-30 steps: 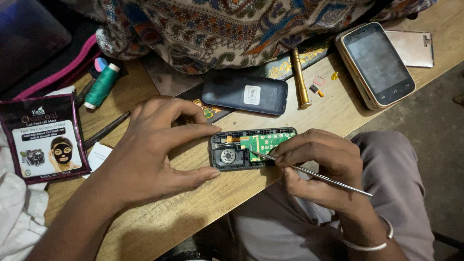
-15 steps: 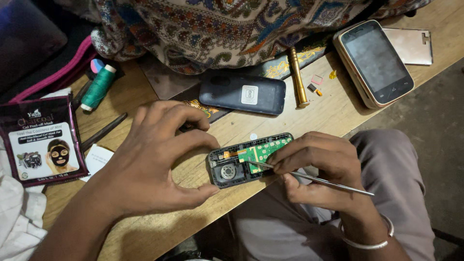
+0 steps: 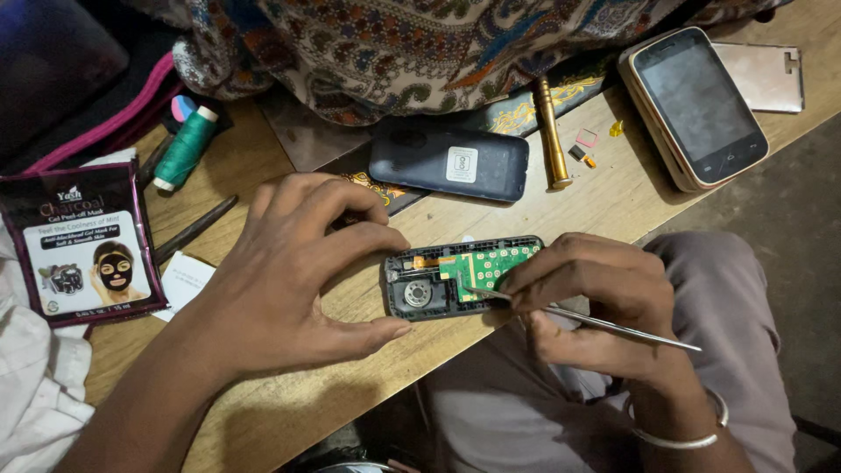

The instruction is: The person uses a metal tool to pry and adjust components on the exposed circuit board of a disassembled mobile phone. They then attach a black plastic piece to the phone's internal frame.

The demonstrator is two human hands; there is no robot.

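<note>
An opened small phone (image 3: 438, 285) lies on the wooden table (image 3: 289, 394), its green circuit board (image 3: 493, 264) and round speaker showing. My left hand (image 3: 293, 280) grips the phone's left end between thumb and fingers. My right hand (image 3: 596, 293) holds thin metal tweezers (image 3: 604, 322), whose tips touch the lower edge of the circuit board. A silver bangle sits on my right wrist.
A dark phone back (image 3: 448, 165) lies above the opened phone. A touchscreen phone (image 3: 696, 105) and a flat cover (image 3: 764, 74) sit at the top right. A gold-coloured tool (image 3: 550, 131), a green thread spool (image 3: 184, 149), a dark sachet (image 3: 83, 250) and patterned cloth (image 3: 420, 44) surround the work.
The view has shifted slightly; both hands stay on the opened phone, and the tweezers' tips have moved a little along the circuit board.
</note>
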